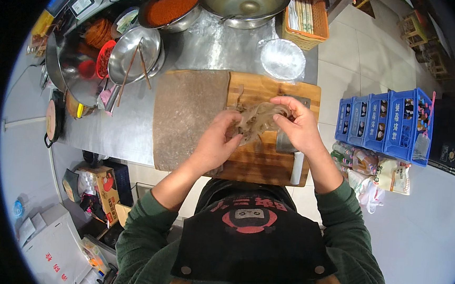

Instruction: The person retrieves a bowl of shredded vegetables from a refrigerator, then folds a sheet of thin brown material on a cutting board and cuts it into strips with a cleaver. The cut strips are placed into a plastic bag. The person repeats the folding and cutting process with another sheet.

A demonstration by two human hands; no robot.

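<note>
Between my left hand (219, 139) and my right hand (298, 125) is a loose tangle of pale brown, translucent food strips (254, 122), gripped at both sides. I cannot tell exactly what food it is. Below it lies a wooden cutting board (255, 169). A cleaver rests on the board partly under my right hand, its blade (285, 141) showing and its light handle (297, 168) pointing towards me. A brown-grey cloth (189, 115) covers the board's left part and hangs past it onto the steel table.
Beyond the board stand a plastic-wrapped bowl (282, 59), a steel basin of liquid (243, 2), a bowl of red-orange food (171, 9) and an orange basket (306, 36). A steel pan (134, 54) with chopsticks (128, 73) is at left. Blue crates (397, 124) stand right of the table.
</note>
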